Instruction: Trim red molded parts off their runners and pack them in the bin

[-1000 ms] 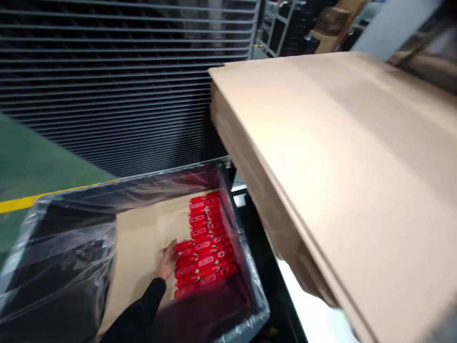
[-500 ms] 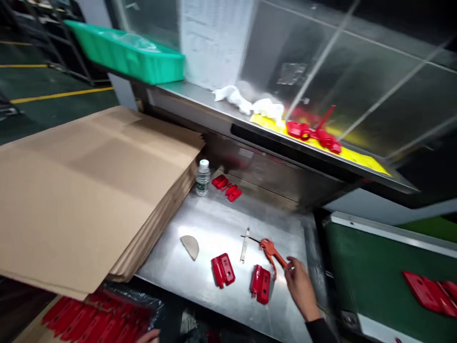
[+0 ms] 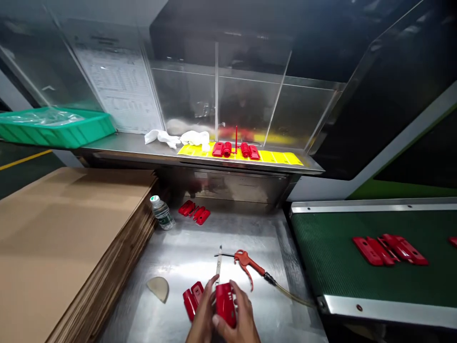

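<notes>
Low over the metal table [image 3: 185,247], my left hand [image 3: 203,312] and my right hand [image 3: 243,314] grip a red plastic part [image 3: 225,304] from its two sides. A second red part [image 3: 193,297] lies just left of my left hand, partly hidden by it. Beyond my fingers is a thin knife-like tool [image 3: 219,262]. The orange air gun [image 3: 250,262] rests on the table to the right, its nozzle across that tool and its hose running right. A grey half-round piece [image 3: 158,288] lies at the left.
Stacked cardboard [image 3: 71,228] borders the table on the left, beside a water bottle [image 3: 162,213]. More red parts [image 3: 194,211] lie at the back. A shelf [image 3: 135,147] overhangs behind. On the right, a green conveyor [image 3: 328,247] carries red parts [image 3: 389,250].
The view has swung right. My right hand has let go of the air gun, and my left hand has come over the table from the lower left. Both now hold a red part.
</notes>
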The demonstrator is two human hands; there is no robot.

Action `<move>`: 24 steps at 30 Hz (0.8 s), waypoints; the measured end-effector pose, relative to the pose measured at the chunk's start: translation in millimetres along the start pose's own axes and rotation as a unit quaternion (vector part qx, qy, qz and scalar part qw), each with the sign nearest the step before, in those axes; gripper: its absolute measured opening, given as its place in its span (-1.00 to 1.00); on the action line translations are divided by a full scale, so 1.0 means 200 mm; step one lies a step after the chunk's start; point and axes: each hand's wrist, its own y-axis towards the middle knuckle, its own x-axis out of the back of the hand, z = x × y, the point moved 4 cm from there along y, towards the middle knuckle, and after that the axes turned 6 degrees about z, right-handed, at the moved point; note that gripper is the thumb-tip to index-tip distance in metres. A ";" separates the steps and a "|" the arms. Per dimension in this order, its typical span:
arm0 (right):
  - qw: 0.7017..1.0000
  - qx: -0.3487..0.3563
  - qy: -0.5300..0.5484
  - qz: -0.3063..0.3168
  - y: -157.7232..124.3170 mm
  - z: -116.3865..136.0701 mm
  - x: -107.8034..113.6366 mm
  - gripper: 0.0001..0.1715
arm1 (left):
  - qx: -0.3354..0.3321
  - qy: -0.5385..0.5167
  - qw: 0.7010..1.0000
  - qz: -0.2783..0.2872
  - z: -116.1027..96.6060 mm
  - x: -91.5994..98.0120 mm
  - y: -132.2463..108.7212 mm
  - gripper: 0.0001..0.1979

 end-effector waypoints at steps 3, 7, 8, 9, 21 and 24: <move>0.999 -0.031 -0.020 -0.021 0.11 0.10 0.07 -0.37 | 0.069 -0.157 0.981 0.087 -0.09 -0.07 -0.12 -0.36; 0.986 -0.101 -0.128 0.025 0.41 0.14 -0.04 -0.59 | 0.045 -0.242 0.965 0.095 -0.25 -0.01 -0.26 -0.38; 0.981 -0.118 -0.147 0.042 0.47 0.14 -0.10 -0.63 | 0.036 -0.249 0.964 0.091 -0.28 0.01 -0.29 -0.38; 0.974 -0.139 -0.168 0.055 0.51 0.13 -0.17 -0.65 | 0.022 -0.255 0.963 0.081 -0.30 0.04 -0.32 -0.38; 0.941 -0.165 -0.056 0.289 0.30 0.07 -0.07 -0.76 | -0.027 -0.308 0.951 0.013 -0.37 0.19 -0.52 -0.46; 0.954 -0.117 0.056 0.270 0.08 0.22 0.09 -0.49 | -0.028 -0.300 0.952 0.051 -0.41 0.12 -0.52 -0.61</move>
